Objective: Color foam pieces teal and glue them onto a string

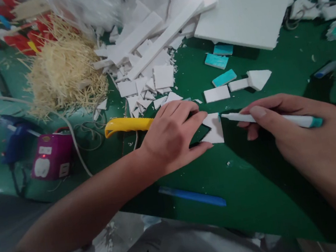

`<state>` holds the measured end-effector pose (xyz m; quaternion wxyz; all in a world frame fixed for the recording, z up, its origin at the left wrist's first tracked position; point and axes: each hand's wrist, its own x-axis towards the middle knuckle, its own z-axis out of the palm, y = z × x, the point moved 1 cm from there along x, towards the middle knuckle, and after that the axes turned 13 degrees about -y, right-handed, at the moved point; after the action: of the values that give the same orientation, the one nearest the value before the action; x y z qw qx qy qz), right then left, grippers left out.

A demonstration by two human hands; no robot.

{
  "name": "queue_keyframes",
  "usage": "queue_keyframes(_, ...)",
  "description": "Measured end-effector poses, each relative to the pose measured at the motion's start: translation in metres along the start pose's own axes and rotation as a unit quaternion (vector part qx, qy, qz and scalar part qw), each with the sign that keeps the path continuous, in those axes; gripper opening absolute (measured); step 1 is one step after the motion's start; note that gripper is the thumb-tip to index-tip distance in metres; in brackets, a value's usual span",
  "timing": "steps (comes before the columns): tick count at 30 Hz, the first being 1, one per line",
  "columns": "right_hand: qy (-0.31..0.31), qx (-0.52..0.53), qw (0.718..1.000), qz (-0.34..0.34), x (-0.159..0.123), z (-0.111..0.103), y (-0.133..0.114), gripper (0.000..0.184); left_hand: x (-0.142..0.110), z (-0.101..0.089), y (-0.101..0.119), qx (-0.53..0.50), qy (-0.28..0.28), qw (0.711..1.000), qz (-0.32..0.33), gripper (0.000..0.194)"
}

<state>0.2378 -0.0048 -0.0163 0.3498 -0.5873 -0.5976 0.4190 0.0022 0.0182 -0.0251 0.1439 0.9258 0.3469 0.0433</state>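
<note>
My left hand (172, 135) holds a small white foam piece (216, 130) flat on the table, thumb and fingers on its edges. That piece has a notch on its left side and a teal mark at its top right corner. In my right hand (303, 134) is a white marker (289, 119) with a teal end, its tip at that marked corner. A yellow-handled cutter (129, 124) lies beside my left hand, its far end hidden behind the hand. Above the held piece are a plain foam block (216, 94) and an arrow-shaped foam piece (259, 79).
Three teal-painted pieces (224, 78) lie near a big white foam sheet (242, 6). Foam scraps (163, 76) and straw (63, 69) pile up at the back left. A glue gun (18, 138), a purple power adapter (52, 156) and cables sit left. A blue strip (195, 196) lies in front.
</note>
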Motion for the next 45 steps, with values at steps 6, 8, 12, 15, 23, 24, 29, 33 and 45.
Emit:
queue_keyframes(6, -0.006, 0.002, 1.0, -0.003, -0.0017, -0.001, -0.0023, 0.014, 0.0003, -0.0012, 0.0005, 0.0, 0.01, 1.0, 0.003, 0.041)
queue_keyframes(8, -0.025, -0.004, 1.0, 0.005, -0.002, -0.0012, -0.0025, 0.016, 0.0006, -0.0017, 0.0008, 0.001, 0.01, 1.0, 0.003, 0.041)
queue_keyframes(12, -0.011, -0.003, 1.0, 0.019, -0.002, -0.0022, -0.0033, 0.017, 0.0005, -0.0019, 0.0007, 0.003, 0.002, 1.0, 0.001, 0.042)
queue_keyframes(15, -0.029, -0.009, 0.999, 0.027, -0.0016, -0.0024, -0.0042, 0.02, 0.0001, -0.0019, 0.0002, 0.002, -0.003, 1.0, -0.003, 0.042)
queue_keyframes(23, -0.04, -0.001, 0.998, 0.042, -0.0014, -0.0032, -0.0095, 0.021, 0.0002, -0.0012, 0.0002, 0.001, 0.015, 1.0, 0.005, 0.042)
queue_keyframes(24, -0.034, 0.003, 0.999, 0.031, -0.0016, -0.0034, -0.0087, 0.02, 0.0003, -0.0011, 0.0002, 0.001, 0.014, 1.0, 0.004, 0.042)
queue_keyframes(29, -0.043, 0.002, 0.999, -0.005, -0.0037, -0.0028, -0.0008, 0.022, 0.0004, -0.0013, 0.0001, -0.001, 0.006, 1.0, 0.001, 0.042)
queue_keyframes(33, -0.026, 0.007, 1.0, 0.005, -0.0041, -0.0031, -0.0023, 0.017, 0.0008, -0.0012, -0.0002, -0.001, 0.009, 1.0, -0.001, 0.042)
queue_keyframes(45, -0.028, 0.005, 1.0, 0.005, -0.0024, -0.0026, -0.0045, 0.019, 0.0001, -0.0015, 0.0002, 0.008, 0.009, 1.0, 0.004, 0.042)
